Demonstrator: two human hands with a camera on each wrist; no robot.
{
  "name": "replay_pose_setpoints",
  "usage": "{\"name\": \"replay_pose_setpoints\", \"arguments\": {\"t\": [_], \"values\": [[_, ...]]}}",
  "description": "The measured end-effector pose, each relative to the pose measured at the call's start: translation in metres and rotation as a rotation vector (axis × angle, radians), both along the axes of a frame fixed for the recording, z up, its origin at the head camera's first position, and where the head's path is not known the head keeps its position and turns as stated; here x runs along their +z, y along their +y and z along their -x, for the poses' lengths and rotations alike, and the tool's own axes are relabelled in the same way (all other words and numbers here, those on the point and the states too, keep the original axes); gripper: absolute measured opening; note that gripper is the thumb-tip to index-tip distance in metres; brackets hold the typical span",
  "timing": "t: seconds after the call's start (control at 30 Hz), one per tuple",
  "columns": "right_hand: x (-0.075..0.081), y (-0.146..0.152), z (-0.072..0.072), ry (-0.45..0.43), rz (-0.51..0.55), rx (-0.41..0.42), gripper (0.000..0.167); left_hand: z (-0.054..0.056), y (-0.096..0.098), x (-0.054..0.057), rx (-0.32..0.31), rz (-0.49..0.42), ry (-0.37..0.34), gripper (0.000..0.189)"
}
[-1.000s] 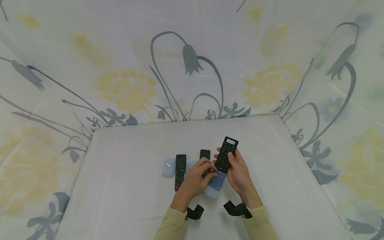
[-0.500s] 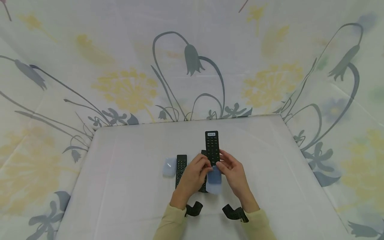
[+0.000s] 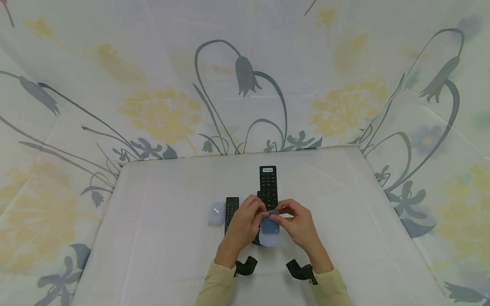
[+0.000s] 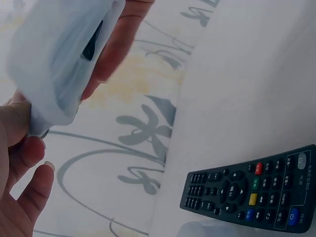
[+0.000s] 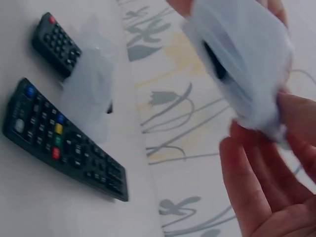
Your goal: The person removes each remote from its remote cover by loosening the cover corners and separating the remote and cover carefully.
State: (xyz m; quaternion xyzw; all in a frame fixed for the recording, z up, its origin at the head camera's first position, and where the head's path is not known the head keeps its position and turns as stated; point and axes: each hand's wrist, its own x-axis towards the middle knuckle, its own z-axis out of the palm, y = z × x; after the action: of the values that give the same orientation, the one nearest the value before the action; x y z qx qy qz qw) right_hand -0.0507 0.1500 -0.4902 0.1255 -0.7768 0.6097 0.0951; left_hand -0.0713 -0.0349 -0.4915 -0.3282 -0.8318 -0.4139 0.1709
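Note:
A black remote control (image 3: 269,187) is held up over the table, its lower end inside a pale blue translucent plastic sleeve (image 3: 270,231). My left hand (image 3: 242,223) pinches the sleeve's rim on the left side. Opposite it, my right hand (image 3: 300,221) pinches the same rim between thumb and fingers. In the left wrist view the sleeve (image 4: 59,54) shows a dark bit of the remote through its side, above my left hand (image 4: 22,168). The right wrist view has the sleeve (image 5: 247,59) above my right fingers (image 5: 252,182).
A second remote (image 5: 69,143) with coloured buttons lies on the white table, partly behind my left hand in the head view. Left of it lies a third remote (image 3: 231,210). A folded blue sleeve (image 3: 216,213) rests at the far left, and another sleeve (image 5: 89,89) between the two remotes.
The held remote has swung from a rightward tilt to upright and shifted left. My right hand has moved down from the remote's side to the sleeve's rim; the left stays near it.

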Motion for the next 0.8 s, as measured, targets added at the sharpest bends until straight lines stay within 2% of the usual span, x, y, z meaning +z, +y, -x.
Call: {"name": "replay_pose_setpoints", "arguments": {"t": [0.1,0.17,0.23,0.37,0.47,0.57,0.67,0.8], "values": [[0.007,0.002,0.001,-0.001,-0.106,0.007,0.025,-0.002,0.0,-0.001,-0.007,0.004,-0.004,0.012],[0.011,0.002,0.001,-0.002,-0.135,0.007,0.024,-0.003,0.001,-0.002,-0.001,-0.001,-0.009,0.012],[0.013,0.001,0.0,-0.009,-0.126,-0.001,0.023,-0.004,0.002,-0.003,0.012,-0.025,-0.015,0.012],[0.014,-0.002,-0.003,-0.043,-0.078,-0.069,0.02,-0.006,0.003,-0.003,0.025,-0.085,-0.027,0.011],[0.015,-0.003,-0.004,-0.057,-0.052,-0.119,0.018,-0.006,0.003,-0.003,0.019,-0.138,-0.02,0.009],[0.017,-0.002,-0.005,-0.047,-0.041,-0.13,0.017,-0.004,0.002,-0.004,-0.009,-0.205,-0.027,0.01],[0.02,0.001,-0.005,-0.054,-0.036,-0.114,0.017,-0.003,0.0,-0.006,-0.068,-0.273,-0.092,0.019],[0.02,0.003,-0.007,-0.099,-0.016,-0.084,0.017,-0.003,-0.005,-0.005,-0.165,-0.329,-0.231,0.03]]}}
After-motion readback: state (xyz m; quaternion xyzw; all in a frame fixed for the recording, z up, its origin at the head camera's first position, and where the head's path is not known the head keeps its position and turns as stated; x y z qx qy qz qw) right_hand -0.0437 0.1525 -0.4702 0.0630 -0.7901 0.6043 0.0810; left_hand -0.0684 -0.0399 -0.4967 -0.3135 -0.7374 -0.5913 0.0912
